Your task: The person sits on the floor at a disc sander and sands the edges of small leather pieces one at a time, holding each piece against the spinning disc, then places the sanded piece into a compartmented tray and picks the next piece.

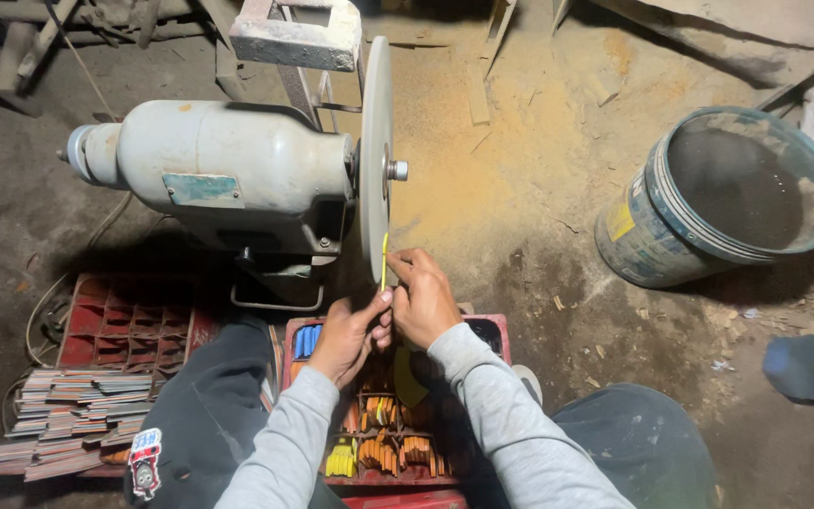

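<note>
We see dim, warm light falling from above onto the sandy floor [482,179], corners sinking into dark shadow. The grinder body [228,155] shows soft glare; edges bow slightly, focus stays sharp.

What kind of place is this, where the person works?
Probably a small, rough workshop: a motor-driven grinding disc stands on a dusty earth floor, a red compartment crate holds small coloured pieces, and both hands hold a thin yellow piece at the disc.

Yellow label [620,222] on bucket [652,254]; teal motor plate [203,188], seemingly.
</note>
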{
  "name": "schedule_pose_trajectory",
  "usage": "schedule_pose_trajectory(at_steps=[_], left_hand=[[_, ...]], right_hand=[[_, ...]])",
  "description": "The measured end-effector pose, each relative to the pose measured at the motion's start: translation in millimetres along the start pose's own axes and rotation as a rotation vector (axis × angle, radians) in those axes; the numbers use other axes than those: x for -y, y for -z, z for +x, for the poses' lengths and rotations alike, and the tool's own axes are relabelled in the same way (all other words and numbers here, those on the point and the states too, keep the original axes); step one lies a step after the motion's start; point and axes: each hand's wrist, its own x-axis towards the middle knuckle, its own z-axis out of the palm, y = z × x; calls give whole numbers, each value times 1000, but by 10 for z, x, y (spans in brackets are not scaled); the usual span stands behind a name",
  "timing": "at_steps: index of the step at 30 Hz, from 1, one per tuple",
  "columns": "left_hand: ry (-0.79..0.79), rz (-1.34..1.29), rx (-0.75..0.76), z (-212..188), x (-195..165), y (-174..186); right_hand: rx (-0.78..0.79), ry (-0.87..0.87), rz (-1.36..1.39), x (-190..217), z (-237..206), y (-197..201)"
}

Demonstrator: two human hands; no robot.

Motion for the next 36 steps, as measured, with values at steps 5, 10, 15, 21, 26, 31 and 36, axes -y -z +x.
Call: schedule_pose_trajectory(at_steps=[5, 10, 15, 21, 26, 31, 36], left_hand=[[26, 0, 43, -52, 107, 128], [-32, 283, -21, -168, 386, 296], [-294, 1113, -377, -323, 469, 338], [-438, 1039, -352, -274, 406, 212], [-163, 305, -60, -55, 293, 139], [-19, 32, -24, 82, 110, 97], [25, 12, -39, 124, 83, 88]], right_hand=[[20, 11, -16, -3, -105, -6], [255, -56, -51, -177, -240, 61], [477, -52, 127, -454, -278, 321], [451, -284, 151, -364, -278, 412], [163, -63, 75, -138, -182, 201], [44, 18, -15, -42, -45, 16], [39, 15, -101, -46, -11, -21]])
